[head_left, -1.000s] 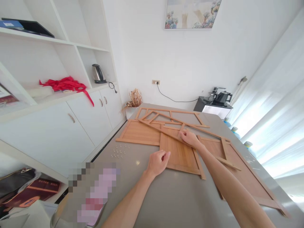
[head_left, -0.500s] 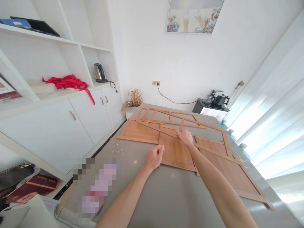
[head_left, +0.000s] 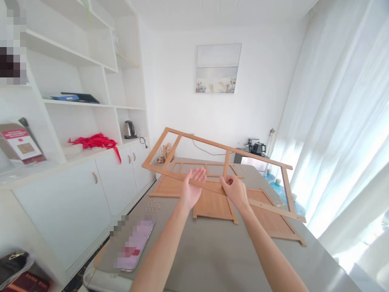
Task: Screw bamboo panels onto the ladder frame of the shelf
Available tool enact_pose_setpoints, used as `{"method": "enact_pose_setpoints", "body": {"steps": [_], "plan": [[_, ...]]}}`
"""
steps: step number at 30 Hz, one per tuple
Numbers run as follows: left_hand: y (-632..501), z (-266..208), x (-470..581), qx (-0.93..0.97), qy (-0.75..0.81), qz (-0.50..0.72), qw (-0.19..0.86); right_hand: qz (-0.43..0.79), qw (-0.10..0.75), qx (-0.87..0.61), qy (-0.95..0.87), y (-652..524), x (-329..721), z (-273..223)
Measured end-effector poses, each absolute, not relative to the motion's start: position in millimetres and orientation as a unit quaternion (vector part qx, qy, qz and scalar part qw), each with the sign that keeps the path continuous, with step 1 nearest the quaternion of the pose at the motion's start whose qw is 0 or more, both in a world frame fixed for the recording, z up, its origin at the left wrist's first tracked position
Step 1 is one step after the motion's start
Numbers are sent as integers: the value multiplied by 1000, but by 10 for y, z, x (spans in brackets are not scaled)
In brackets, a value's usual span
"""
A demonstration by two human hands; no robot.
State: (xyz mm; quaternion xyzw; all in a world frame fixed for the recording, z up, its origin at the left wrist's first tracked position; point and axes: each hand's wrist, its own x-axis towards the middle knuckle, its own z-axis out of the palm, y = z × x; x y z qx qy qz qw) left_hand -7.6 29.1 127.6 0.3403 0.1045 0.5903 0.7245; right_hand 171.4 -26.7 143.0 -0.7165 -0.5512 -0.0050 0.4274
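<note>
A ladder-like wooden frame [head_left: 200,139] is tilted up above the table, its far side raised. My right hand [head_left: 237,192] is closed around its near rail, close to the crossbar. My left hand [head_left: 189,198] is palm up with fingers stretched out, and the same rail crosses its palm. Beneath lie a middle wooden panel [head_left: 214,205], a left wooden panel [head_left: 167,186] and a right wooden panel [head_left: 267,219]. Another wooden frame [head_left: 194,163] rests flat behind them.
Several small pale fasteners [head_left: 154,207] stand on the grey table [head_left: 206,251], left of my hands. A phone [head_left: 138,245] lies nearer the table's left edge. White shelving [head_left: 75,194] runs along the left; water bottles [head_left: 277,184] are beyond the right edge.
The wooden frame has risen off the panels and tilted up. My left hand has gone from a curled shape beside the panel to open under the rail. The view has tipped upward.
</note>
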Motion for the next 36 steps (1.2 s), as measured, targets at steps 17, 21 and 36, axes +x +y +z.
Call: {"method": "enact_pose_setpoints", "body": {"steps": [17,21,36], "plan": [[-775,3079,-1298,352,32,762,543,67,648,-618,-441,-2282,1803,763],[-905,3401,-1342,388,36,761,518,146,731,-576,-336,-2359,2356,563],[-799,1826,-947,278,87,664,689,220,809,-509,-195,-2048,2859,437]]}}
